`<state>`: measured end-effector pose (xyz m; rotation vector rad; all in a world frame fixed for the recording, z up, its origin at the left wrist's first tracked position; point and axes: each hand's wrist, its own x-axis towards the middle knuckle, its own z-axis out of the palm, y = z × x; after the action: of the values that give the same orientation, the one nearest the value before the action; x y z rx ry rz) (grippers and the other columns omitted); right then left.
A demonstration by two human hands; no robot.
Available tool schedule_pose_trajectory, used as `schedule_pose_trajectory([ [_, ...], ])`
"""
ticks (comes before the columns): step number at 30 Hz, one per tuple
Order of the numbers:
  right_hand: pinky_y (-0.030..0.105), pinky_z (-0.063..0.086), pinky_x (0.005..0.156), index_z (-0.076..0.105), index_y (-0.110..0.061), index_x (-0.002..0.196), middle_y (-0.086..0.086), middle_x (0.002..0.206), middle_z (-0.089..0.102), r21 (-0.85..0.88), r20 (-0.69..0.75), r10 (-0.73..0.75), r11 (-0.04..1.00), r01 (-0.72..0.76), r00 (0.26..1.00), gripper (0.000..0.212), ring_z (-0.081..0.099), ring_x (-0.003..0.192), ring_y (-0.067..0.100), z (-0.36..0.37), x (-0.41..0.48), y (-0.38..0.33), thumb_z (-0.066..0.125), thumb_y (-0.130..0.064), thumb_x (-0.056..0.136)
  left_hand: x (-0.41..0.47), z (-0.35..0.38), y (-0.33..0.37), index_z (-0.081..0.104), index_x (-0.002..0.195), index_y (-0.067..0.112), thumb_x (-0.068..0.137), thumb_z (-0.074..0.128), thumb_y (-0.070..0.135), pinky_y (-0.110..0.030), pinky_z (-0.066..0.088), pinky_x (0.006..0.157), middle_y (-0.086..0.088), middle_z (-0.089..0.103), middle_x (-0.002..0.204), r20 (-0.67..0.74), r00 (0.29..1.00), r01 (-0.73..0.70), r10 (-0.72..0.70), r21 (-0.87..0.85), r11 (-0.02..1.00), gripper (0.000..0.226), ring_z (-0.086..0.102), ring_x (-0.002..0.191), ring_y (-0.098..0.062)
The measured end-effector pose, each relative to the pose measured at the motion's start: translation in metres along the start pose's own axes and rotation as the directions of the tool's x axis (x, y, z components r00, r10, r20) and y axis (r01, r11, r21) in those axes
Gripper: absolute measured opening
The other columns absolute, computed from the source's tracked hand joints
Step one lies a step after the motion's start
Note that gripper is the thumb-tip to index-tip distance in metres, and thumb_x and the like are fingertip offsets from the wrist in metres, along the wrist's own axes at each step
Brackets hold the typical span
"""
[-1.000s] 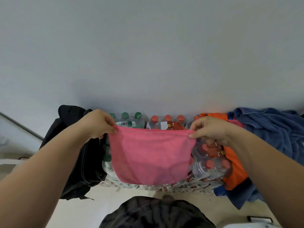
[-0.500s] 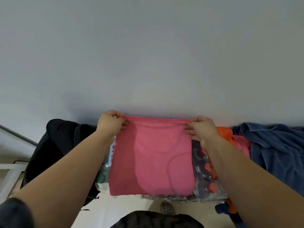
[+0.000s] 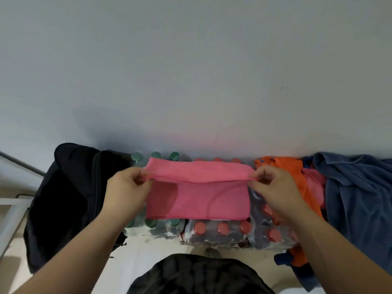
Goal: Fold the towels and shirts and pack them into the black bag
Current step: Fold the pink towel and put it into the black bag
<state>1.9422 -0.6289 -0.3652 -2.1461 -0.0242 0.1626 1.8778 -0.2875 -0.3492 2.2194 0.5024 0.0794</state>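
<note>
Plain pale grey wall (image 3: 191, 71) filling everything above the shrink-wrapped bottle packs (image 3: 220, 232), soft shadow just above them, cream floor (image 3: 148, 251) in front of them, white frame (image 3: 10, 202) and thin grey diagonal rail (image 3: 21, 163) well left of them, dim even light

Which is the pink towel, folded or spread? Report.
Half folded: the pink towel lies doubled on the bottle packs, left hand and right hand pinching its raised crease.

Shrink-wrapped bottle packs (image 3: 222, 235) against the grey wall (image 3: 191, 71) — green caps (image 3: 174, 222), red caps (image 3: 222, 227), perhaps water
</note>
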Motion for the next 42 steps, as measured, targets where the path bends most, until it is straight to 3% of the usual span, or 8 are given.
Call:
schedule_pose_trajectory([
  [8, 0.031, 0.045, 0.068, 0.064, -0.022, 0.082, -0.011, 0.084, 0.059, -0.404, 0.213, -0.191, 0.876, 0.265, 0.958, 0.026, 0.054, 0.081, 0.009, 0.023, -0.040, 0.047, 0.074, 0.000, 0.072, -0.032, 0.026, -0.049, 0.072, 0.091, 0.022, 0.084, 0.056, 0.015, -0.039, 0.053, 0.064, 0.000, 0.053, 0.085, 0.255, 0.961, -0.237, 0.103, 0.575, 0.783, 0.019, 0.061, 0.076, -0.029],
  [16, 0.031, 0.046, 0.073, 0.065, -0.018, 0.080, -0.007, 0.091, 0.051, -0.410, 0.137, -0.272, 0.860, 0.305, 0.952, 0.023, 0.052, 0.083, 0.013, 0.020, -0.039, 0.044, 0.075, 0.000, 0.069, -0.034, 0.023, -0.047, 0.065, 0.072, 0.015, 0.078, 0.064, 0.009, -0.032, 0.042, 0.044, 0.003, 0.043, 0.073, 0.140, 0.963, -0.270, 0.231, 0.532, 0.803, 0.008, 0.051, 0.053, -0.026],
  [25, 0.038, 0.046, 0.068, 0.069, -0.023, 0.081, -0.008, 0.086, 0.047, -0.604, 0.195, -0.261, 0.728, 0.326, 0.945, 0.022, 0.049, 0.081, 0.017, 0.020, -0.056, 0.062, 0.084, -0.012, 0.069, -0.053, 0.028, -0.062, 0.071, 0.085, 0.028, 0.088, 0.062, 0.031, -0.032, 0.052, 0.056, 0.007, 0.051, 0.081, 0.244, 0.958, -0.267, 0.151, 0.565, 0.781, 0.010, 0.059, 0.067, -0.019],
  [32, 0.041, 0.044, 0.084, 0.070, -0.021, 0.095, -0.005, 0.095, 0.052, -0.599, 0.167, -0.385, 0.692, 0.403, 0.908, 0.036, 0.048, 0.092, 0.019, 0.035, -0.036, 0.008, 0.051, -0.051, 0.086, -0.027, 0.032, -0.034, 0.068, 0.082, 0.018, 0.084, 0.050, 0.045, -0.035, 0.050, 0.063, 0.000, 0.052, 0.080, 0.162, 0.929, -0.359, 0.331, 0.603, 0.712, 0.033, 0.055, 0.077, -0.027],
  [34, 0.046, 0.036, 0.108, 0.059, -0.028, 0.128, 0.000, 0.131, 0.051, -0.615, 0.251, -0.275, 0.695, 0.372, 0.928, 0.053, 0.045, 0.123, 0.023, 0.054, -0.022, -0.009, 0.039, -0.061, 0.092, -0.017, 0.044, -0.022, 0.070, 0.105, 0.018, 0.084, 0.039, 0.046, -0.043, 0.052, 0.078, -0.005, 0.061, 0.102, 0.199, 0.919, -0.386, 0.341, 0.631, 0.673, 0.047, 0.057, 0.094, -0.033],
  [36, 0.049, 0.008, 0.123, 0.026, -0.037, 0.154, 0.002, 0.165, 0.012, -0.666, 0.342, -0.124, 0.667, 0.333, 0.932, 0.067, 0.011, 0.151, 0.028, 0.075, -0.011, -0.012, 0.027, -0.068, 0.094, -0.010, 0.060, -0.020, 0.052, 0.138, 0.020, 0.093, 0.029, 0.051, -0.054, 0.036, 0.108, -0.008, 0.047, 0.144, 0.297, 0.926, -0.374, 0.231, 0.652, 0.660, 0.060, 0.042, 0.134, -0.034],
  [39, 0.053, -0.015, 0.120, -0.016, -0.042, 0.155, -0.002, 0.160, -0.035, -0.736, 0.388, -0.006, 0.599, 0.314, 0.922, 0.076, -0.029, 0.149, 0.027, 0.100, -0.009, 0.006, 0.010, -0.076, 0.092, -0.005, 0.078, -0.040, 0.001, 0.160, 0.021, 0.095, 0.007, 0.062, -0.058, -0.002, 0.120, -0.001, -0.009, 0.167, 0.389, 0.916, -0.361, 0.103, 0.680, 0.638, 0.076, -0.017, 0.152, -0.025],
  [42, 0.057, -0.015, 0.119, -0.021, -0.045, 0.152, -0.002, 0.159, -0.037, -0.748, 0.339, -0.025, 0.600, 0.285, 0.940, 0.076, -0.035, 0.146, 0.027, 0.106, -0.014, 0.019, 0.006, -0.079, 0.090, -0.003, 0.079, -0.056, -0.015, 0.157, 0.024, 0.092, -0.002, 0.065, -0.059, -0.007, 0.120, 0.002, -0.026, 0.163, 0.408, 0.904, -0.395, 0.130, 0.678, 0.619, 0.078, -0.034, 0.146, -0.021],
])
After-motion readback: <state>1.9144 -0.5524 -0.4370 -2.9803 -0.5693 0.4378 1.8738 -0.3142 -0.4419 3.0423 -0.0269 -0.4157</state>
